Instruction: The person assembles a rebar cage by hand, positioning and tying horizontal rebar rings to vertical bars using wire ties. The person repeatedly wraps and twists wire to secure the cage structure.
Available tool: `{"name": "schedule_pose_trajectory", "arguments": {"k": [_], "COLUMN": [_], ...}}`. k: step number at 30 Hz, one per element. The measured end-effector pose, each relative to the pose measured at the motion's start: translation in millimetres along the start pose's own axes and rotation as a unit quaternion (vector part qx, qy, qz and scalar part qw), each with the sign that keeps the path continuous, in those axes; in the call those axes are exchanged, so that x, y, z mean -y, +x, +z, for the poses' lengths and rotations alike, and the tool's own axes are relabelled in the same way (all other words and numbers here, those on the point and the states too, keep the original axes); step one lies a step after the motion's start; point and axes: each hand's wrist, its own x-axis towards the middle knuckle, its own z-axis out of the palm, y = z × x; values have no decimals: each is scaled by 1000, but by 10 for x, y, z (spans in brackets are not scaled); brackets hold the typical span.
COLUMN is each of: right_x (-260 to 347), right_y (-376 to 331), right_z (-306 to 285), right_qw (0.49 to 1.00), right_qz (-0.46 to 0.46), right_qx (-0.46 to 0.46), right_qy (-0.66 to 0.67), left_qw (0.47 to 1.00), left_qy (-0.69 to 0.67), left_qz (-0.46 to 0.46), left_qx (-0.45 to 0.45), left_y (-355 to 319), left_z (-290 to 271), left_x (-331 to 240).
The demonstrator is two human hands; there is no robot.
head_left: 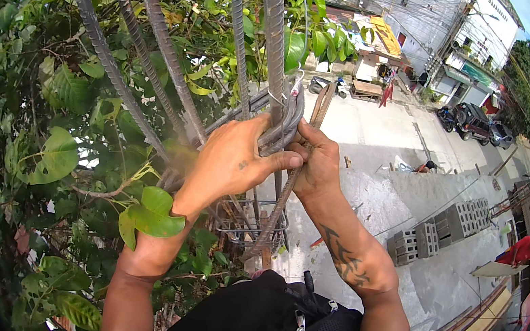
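Observation:
I look down a tall cage of ribbed steel bars (161, 33) from high above the ground. My left hand (232, 157) wraps around a stack of bent rebar ties (289, 118) where they meet an upright bar (276, 23), thumb pressed across them. My right hand (317, 163) is closed around a rusty vertical bar (320, 105) just to the right, touching my left thumb. Thin tie wire (292, 87) shows above the ties. Lower ties of the cage (243, 220) are visible beneath my hands.
Leafy tree branches (64, 135) crowd the left side, touching the bars. Far below lie a concrete yard (379, 134), stacks of hollow blocks (448, 224), a person in red (521, 250), parked vehicles (474, 121) and buildings (437, 20).

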Motion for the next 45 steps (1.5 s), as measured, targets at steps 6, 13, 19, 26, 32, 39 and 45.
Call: {"name": "schedule_pose_trajectory", "arguments": {"k": [6,13,19,26,32,39,45], "right_x": [2,702,563,568,525,-157,-244], "right_y": [-195,-450,-174,-310,-272,180,204], "right_z": [-23,407,770,571,-142,-669,-785], "right_qw": [961,837,814,843,955,993,967], "right_qz": [-152,-332,-336,-375,-221,39,-143], "right_qx": [-70,69,160,77,-54,-89,-123], "right_qy": [-222,-430,-446,-377,-192,-65,-171], "left_qw": [1000,1000,999,999,996,992,997], "left_qy": [-5,-2,13,-12,-82,-110,-15], "left_qz": [4,-7,-35,-4,19,-24,-69], "left_qx": [-9,-17,31,43,40,51,33], "left_y": [-26,-13,14,86,129,185,191], "left_z": [-44,-24,-127,-114,-62,31,95], "left_x": [-6,85,44,142,188,89,29]}}
